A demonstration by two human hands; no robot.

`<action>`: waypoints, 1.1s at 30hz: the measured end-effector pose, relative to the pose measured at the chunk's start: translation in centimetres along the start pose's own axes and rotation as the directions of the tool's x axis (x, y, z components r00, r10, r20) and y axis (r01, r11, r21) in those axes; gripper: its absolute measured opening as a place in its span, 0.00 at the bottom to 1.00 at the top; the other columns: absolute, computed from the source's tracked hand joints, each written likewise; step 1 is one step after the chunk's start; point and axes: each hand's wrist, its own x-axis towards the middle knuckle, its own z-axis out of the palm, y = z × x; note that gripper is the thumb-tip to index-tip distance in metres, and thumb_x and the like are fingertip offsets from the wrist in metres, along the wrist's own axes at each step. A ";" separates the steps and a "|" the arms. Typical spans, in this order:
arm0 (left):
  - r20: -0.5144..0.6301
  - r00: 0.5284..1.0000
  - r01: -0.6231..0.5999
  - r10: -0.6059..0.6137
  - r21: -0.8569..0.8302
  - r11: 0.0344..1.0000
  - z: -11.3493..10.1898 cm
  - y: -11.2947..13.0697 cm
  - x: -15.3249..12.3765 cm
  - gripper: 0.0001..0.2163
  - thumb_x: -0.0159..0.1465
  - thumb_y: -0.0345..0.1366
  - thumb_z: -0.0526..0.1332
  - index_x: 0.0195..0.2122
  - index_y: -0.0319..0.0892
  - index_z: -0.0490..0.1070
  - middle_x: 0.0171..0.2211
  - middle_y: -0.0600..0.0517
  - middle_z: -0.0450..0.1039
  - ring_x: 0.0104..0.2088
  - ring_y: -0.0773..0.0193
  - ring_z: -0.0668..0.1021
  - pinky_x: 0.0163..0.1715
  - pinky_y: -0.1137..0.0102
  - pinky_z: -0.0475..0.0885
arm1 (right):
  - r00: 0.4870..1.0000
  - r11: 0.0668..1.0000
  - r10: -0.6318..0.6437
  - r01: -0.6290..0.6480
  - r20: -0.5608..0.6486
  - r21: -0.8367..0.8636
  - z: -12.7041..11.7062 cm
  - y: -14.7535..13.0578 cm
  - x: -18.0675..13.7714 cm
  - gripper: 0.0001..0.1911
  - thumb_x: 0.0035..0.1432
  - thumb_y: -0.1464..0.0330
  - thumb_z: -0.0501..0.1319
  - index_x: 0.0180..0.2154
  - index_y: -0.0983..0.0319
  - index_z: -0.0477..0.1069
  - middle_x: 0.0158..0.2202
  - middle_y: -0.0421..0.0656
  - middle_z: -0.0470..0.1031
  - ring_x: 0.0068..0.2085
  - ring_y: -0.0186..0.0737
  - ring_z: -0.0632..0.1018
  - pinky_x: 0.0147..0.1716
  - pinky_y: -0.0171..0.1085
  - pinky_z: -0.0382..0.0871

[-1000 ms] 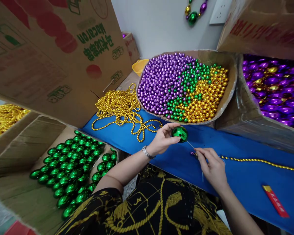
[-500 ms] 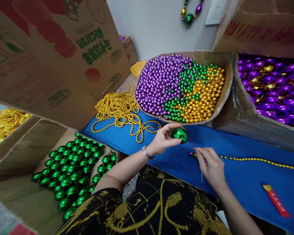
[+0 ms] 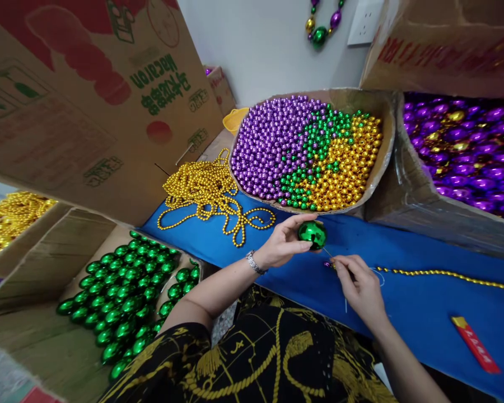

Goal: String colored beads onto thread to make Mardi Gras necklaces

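Note:
My left hand (image 3: 282, 242) pinches a large shiny green bead (image 3: 312, 233) over the blue table cover (image 3: 403, 252). A thin needle (image 3: 328, 253) runs from the bead down to my right hand (image 3: 359, 285), whose fingers are closed on the needle's end. Small purple beads sit by those fingertips. A thin gold bead strand (image 3: 441, 274) trails right from that hand across the cover.
A cardboard tray (image 3: 386, 120) of purple, green and gold beads stands behind. A box (image 3: 50, 313) of large green beads sits at left, a box (image 3: 407, 184) of purple beads at right. A gold bead pile (image 3: 205, 190) lies on the cover, and a red lighter (image 3: 474, 344) near right.
My left hand has shifted the green bead slightly right and down, closer to my right hand. The right hand has barely moved.

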 end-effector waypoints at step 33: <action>-0.004 0.999 -0.034 0.034 0.006 0.999 0.0 0.0 0.2 0.27 0.51 0.36 0.72 0.53 0.48 0.70 0.52 0.44 0.71 0.46 0.53 0.78 0.40 0.59 0.78 | 0.999 0.996 0.045 -0.046 0.018 0.071 0.2 0.0 -0.6 0.08 0.65 0.68 0.57 0.42 0.57 0.74 0.38 0.41 0.75 0.37 0.34 0.78 0.36 0.32 0.71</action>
